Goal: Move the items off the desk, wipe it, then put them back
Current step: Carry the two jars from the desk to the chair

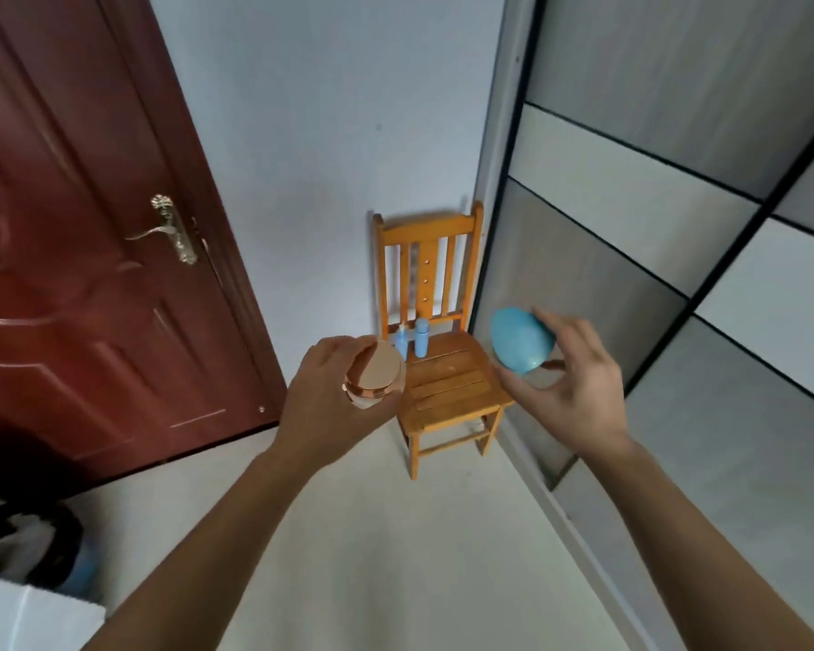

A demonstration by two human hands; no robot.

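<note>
Near the chair (447, 373), the left hand (330, 401) gripped a rose-gold jar (374, 375) round its body and the right hand (579, 387) pinched a blue egg-shaped case (520, 340), both probably light, hard and slippery, best cupped widely

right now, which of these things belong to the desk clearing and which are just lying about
In the job: rose-gold jar, gripped by the left hand; blue egg-shaped item, held by the right hand; nozzle-topped blue bottle and capped blue bottle, standing on the wooden chair.
Just there: red door; wardrobe; black bag on the floor.
</note>
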